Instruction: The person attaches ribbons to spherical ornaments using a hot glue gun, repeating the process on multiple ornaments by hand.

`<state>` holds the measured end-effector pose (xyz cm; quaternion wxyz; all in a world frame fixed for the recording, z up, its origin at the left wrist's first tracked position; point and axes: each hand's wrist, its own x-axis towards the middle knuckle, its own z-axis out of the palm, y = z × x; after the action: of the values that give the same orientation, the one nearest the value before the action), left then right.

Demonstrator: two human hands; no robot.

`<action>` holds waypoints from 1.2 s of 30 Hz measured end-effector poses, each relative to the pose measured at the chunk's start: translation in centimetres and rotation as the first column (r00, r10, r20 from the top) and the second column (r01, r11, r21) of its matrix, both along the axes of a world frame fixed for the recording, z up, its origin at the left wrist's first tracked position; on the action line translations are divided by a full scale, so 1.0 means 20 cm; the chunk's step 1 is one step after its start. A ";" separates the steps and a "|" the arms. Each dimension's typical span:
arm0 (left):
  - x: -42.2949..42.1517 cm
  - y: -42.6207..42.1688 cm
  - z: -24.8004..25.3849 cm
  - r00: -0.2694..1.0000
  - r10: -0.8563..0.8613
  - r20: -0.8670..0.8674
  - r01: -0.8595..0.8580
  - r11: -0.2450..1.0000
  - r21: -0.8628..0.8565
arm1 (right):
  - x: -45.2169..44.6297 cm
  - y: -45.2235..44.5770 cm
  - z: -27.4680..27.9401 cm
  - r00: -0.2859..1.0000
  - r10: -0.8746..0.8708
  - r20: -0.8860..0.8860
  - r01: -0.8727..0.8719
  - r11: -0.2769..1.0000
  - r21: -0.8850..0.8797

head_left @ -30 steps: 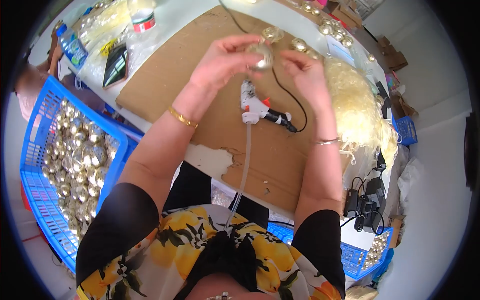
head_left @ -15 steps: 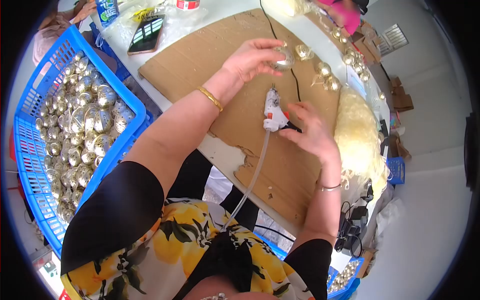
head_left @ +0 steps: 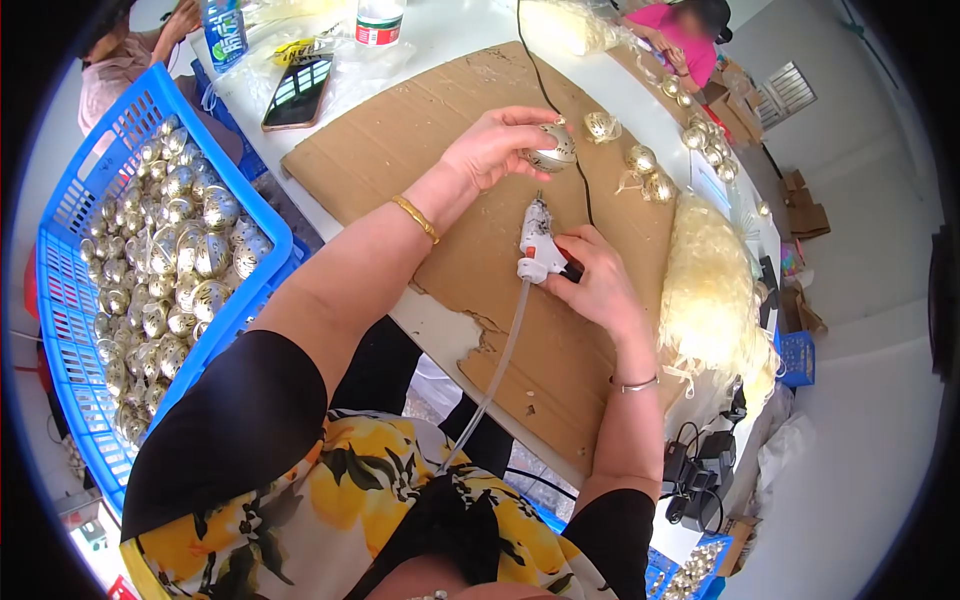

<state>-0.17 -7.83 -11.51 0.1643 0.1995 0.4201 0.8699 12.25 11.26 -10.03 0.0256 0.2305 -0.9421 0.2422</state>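
Observation:
My left hand grips a silvery patterned ball ornament between thumb and fingers, above the cardboard. Just below it points the nozzle of a white glue gun, with a clear glue stick trailing from its rear towards my chest. My right hand is closed around the glue gun's dark handle, which the fingers partly hide. Beyond the held ball lie a loose ornament and two more ornaments.
A blue basket heaped with ornaments stands at my left. A phone lies near the table's left edge. On the right are a bundle of pale ribbon and black power adapters. Two people sit across the table, one in pink.
My right hand has moved from open beside the glue gun to closed around its handle. My left hand and the ornament have shifted slightly lower in view.

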 end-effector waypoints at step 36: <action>0.04 0.09 -0.04 0.998 -0.055 0.001 0.054 0.973 -0.224 | 0.00 0.15 0.07 0.958 0.245 0.148 0.150 0.010 -0.989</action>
<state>0.68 -6.02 -12.25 0.2086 0.1933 0.5102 0.8116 12.31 14.29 -8.70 0.0391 0.1404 -0.4818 0.8641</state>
